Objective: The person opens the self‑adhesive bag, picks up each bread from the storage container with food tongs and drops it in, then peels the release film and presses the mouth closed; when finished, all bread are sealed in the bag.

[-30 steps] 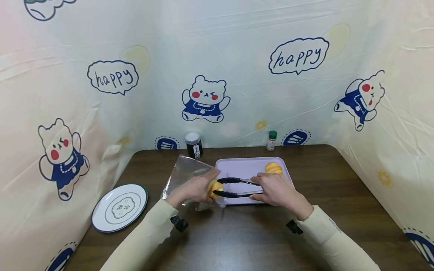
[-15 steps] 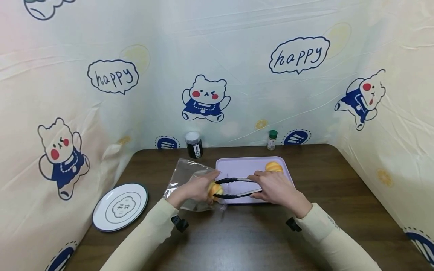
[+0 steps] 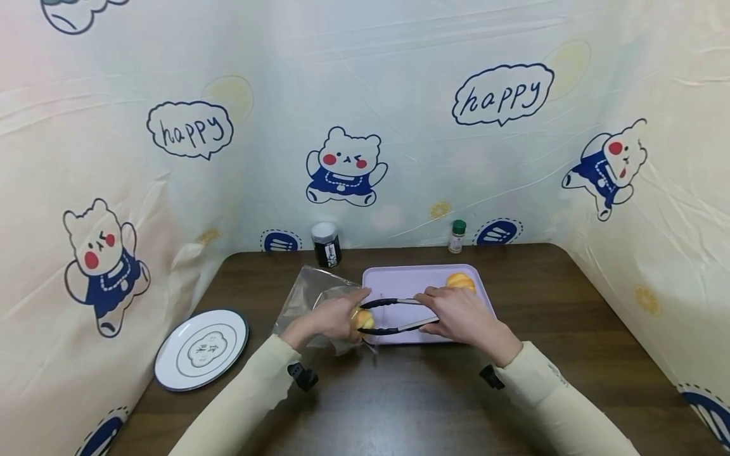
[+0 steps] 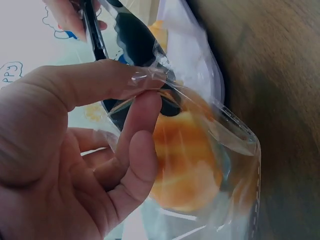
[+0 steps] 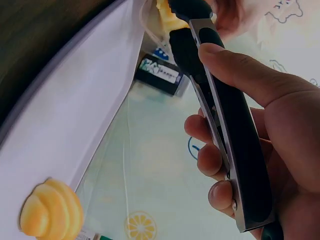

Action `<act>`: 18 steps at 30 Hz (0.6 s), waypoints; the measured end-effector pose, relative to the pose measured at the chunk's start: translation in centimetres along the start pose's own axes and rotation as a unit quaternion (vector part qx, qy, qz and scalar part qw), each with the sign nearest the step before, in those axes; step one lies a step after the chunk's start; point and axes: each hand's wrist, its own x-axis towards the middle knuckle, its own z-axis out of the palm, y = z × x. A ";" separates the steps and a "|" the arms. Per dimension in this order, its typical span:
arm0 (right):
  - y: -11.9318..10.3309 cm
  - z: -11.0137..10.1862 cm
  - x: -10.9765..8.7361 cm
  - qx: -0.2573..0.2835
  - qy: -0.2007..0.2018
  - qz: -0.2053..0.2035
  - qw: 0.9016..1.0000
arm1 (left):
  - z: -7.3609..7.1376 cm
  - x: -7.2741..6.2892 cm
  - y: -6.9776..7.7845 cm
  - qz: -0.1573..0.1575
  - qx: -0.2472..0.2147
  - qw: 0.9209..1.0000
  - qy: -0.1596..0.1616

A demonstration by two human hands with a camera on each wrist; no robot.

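In the head view my left hand (image 3: 331,316) holds a clear plastic bag (image 3: 299,297) near its mouth. The left wrist view shows thumb and fingertip pinching the film. A round golden bread roll (image 4: 185,165) lies inside the bag opening, beside those fingers. Black-tipped tongs (image 3: 393,330) reach in from the right, their tips at the roll. My right hand (image 3: 459,320) grips the tongs by the handles, thumb along one arm and fingers curled round the other. Part of the roll is hidden behind my left hand in the head view.
A lilac tray (image 3: 419,277) lies behind the tongs, with a second bread roll (image 3: 461,281) at its far right corner. A white plate (image 3: 171,354) sits at the left. A dark jar (image 3: 326,246) and a small green-capped bottle (image 3: 457,239) stand along the back edge.
My right hand and the tongs have shifted slightly left, toward the bag. My left hand has edged a little to the right, covering more of the roll with the film.
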 end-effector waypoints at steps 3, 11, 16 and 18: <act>0.0 0.2 0.0 0.003 0.000 0.008 1.000 | 0.0 0.0 -0.1 0.000 -0.007 1.000 0.008; -0.1 0.7 -0.7 0.033 -0.010 0.043 0.998 | -0.5 -0.3 -0.3 -0.024 -0.008 0.999 0.046; -0.2 0.9 -1.1 0.028 -0.009 0.041 0.999 | -0.6 -0.3 -0.2 -0.020 -0.017 0.998 0.055; -0.2 0.9 -1.1 0.025 -0.007 0.041 0.999 | -0.6 -0.3 -0.2 -0.018 -0.018 0.998 0.059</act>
